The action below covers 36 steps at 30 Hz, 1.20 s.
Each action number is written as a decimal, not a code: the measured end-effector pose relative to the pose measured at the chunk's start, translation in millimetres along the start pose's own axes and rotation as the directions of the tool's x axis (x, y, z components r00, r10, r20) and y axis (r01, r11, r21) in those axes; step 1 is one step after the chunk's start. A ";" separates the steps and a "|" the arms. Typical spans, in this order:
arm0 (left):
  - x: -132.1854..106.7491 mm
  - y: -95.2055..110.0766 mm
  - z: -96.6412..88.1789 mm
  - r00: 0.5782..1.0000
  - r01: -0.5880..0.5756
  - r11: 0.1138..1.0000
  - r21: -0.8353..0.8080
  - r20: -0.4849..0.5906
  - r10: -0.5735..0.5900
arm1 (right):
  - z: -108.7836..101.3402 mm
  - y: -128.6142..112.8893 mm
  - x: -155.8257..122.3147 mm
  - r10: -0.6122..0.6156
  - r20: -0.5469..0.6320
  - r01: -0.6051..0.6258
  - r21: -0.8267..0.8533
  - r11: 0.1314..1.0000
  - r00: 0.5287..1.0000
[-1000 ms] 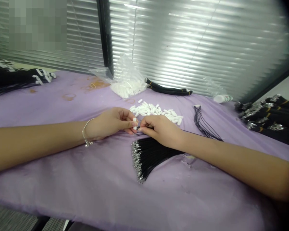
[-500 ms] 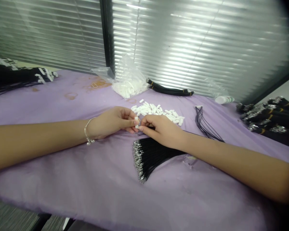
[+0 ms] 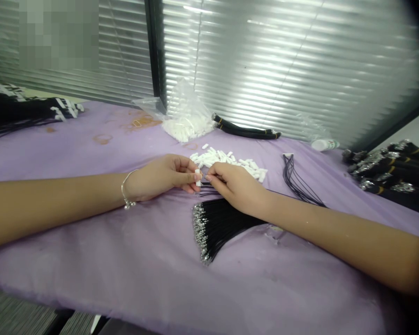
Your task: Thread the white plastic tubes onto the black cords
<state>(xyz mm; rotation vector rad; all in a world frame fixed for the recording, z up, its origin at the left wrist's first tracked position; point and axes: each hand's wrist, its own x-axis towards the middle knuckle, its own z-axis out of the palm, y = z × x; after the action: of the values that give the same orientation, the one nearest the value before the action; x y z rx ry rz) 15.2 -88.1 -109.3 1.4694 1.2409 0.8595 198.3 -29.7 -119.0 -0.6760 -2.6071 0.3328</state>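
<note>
- Purple cloth-covered surface (image 3: 91, 270) fills the lower view, with orange stains further back on its left side.
- Nearest, a fanned bundle of black cords (image 3: 219, 232) lies with its metal-tipped ends (image 3: 199, 232) pointing toward the near left.
- Left hand (image 3: 162, 177), a silver chain bracelet (image 3: 127, 201) at its wrist, pinches a small white piece (image 3: 197, 177) upright between thumb and fingertips.
- Right hand (image 3: 235, 185) sits just beside it, fingers closed narrowly on a thin black cord end (image 3: 206, 185); the exact grip is hard to see.
- Just beyond the hands lies a loose pile of white pieces (image 3: 226, 163).
- To its right, a few black cords (image 3: 296, 181) lie looped.
- Farther back are a clear plastic bag of white pieces (image 3: 185, 122), a thick black cord bundle (image 3: 246, 132) and a small white bottle (image 3: 324, 145).
- Bundled black cords with metal ends sit at the far right (image 3: 387, 170), more black-and-white bundles at the far left (image 3: 21, 109).
- Slatted window blinds (image 3: 265, 60) close off the background.
</note>
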 end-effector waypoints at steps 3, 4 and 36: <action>0.6 -0.1 -0.4 1.000 -0.002 1.000 0.012 0.007 0.001 | 1.0 1.7 -0.4 0.035 -0.047 -0.035 0.008 0.999 0.998; 0.8 -0.1 -0.4 1.000 0.000 1.000 0.012 0.007 0.000 | 0.9 1.9 -0.6 0.023 -0.071 -0.021 0.018 1.000 0.997; 1.3 -0.3 4.3 1.000 0.000 1.000 -0.013 -0.009 0.000 | -0.7 1.0 1.5 -0.134 0.062 0.133 0.010 0.991 0.989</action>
<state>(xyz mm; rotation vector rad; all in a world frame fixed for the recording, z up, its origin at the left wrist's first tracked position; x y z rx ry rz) 19.4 -87.9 -110.8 1.4562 1.2401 0.8736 197.9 -28.0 -118.2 -0.4928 -2.6929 0.3250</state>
